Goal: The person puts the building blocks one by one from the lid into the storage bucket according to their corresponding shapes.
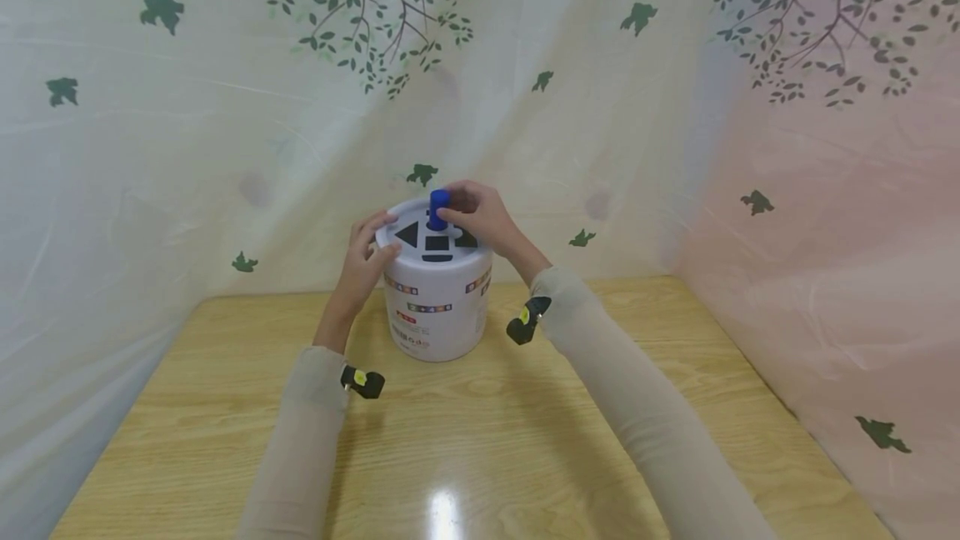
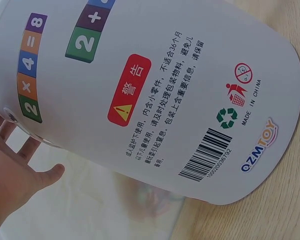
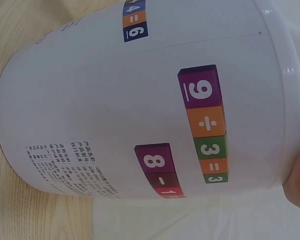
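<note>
A white toy bucket (image 1: pixel 437 315) stands upright on the table, printed with colored number sums and small text. Dark cutouts of different shapes mark its white lid (image 1: pixel 416 255). My right hand (image 1: pixel 486 217) pinches a blue cylinder block (image 1: pixel 437 212) between thumb and fingers, upright over the far part of the lid. At the left side of the lid, my left hand (image 1: pixel 364 263) rests on the rim, thumb and fingers spread apart. The left wrist view shows that hand (image 2: pixel 20 175) beside the rim, while the right wrist view catches only part of the right hand (image 3: pixel 299 180).
The wooden table (image 1: pixel 465 440) stretches in front of the bucket and to both sides. Behind it hangs a pale curtain (image 1: pixel 315 165) with leaf prints, and a pinkish sheet (image 1: pixel 840 273) closes off the right. Each sleeve carries a small black wrist camera (image 1: pixel 363 382).
</note>
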Tool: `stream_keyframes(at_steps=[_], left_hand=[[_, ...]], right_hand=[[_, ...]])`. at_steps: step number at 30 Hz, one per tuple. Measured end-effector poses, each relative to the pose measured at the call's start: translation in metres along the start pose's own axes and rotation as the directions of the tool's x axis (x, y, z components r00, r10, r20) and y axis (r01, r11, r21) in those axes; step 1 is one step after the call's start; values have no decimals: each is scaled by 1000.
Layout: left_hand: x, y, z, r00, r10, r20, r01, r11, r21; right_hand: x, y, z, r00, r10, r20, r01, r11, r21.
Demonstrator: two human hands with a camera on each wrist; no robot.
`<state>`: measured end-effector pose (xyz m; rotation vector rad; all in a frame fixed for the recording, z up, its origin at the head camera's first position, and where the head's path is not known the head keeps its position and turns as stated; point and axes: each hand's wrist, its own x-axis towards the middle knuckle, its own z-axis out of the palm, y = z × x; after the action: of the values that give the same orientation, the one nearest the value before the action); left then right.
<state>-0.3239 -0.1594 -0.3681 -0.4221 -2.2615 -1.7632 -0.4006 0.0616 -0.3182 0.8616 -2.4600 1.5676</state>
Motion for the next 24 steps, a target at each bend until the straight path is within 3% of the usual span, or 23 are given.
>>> stream_keyframes(at_steps=[24], left_hand=[[-1, -2, 0, 1000, 0, 3, 0, 1000, -3]], right_hand=[[0, 2, 0, 1000, -18, 0, 18, 999, -51]])
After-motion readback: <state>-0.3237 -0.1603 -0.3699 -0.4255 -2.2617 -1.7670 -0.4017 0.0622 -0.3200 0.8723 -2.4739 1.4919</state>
